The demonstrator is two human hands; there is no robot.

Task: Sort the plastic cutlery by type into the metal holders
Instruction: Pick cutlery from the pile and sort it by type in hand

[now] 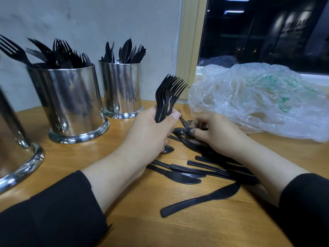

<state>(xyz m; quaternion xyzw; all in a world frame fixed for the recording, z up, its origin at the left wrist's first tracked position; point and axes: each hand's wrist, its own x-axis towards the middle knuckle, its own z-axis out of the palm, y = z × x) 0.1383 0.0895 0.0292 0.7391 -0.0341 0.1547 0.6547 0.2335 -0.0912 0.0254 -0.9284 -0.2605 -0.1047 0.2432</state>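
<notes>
On a wooden table [135, 207], seen from the wearer's own head, two hands work over a scatter of black plastic cutlery. Left hand [151, 134] grips a bundle of forks [169, 97] upright by the handles, tines up and fanned. Right hand [215, 134] reaches into the loose pile [204, 168], its fingertips [195, 132] pinching the handle of another fork [183, 120], which lies flat with its tines pointing away towards the wall. Beside it lies a spoon [179, 130]; knives [185, 179] lie nearer the body, their long axes mostly running left to right.

Two steel holders stand at the back left: the fork holder [69, 102], nearer and already bristling with forks, and the knife holder [122, 90] behind it, holding blades. A third holder [16, 157] shows only at the left edge; its contents are out of view. Crumpled clear plastic bag [258, 98] rests to the right.

The fork holder lies left of and beyond the bundle, on the left hand's side, so that hand is likely the one to carry it over.
</notes>
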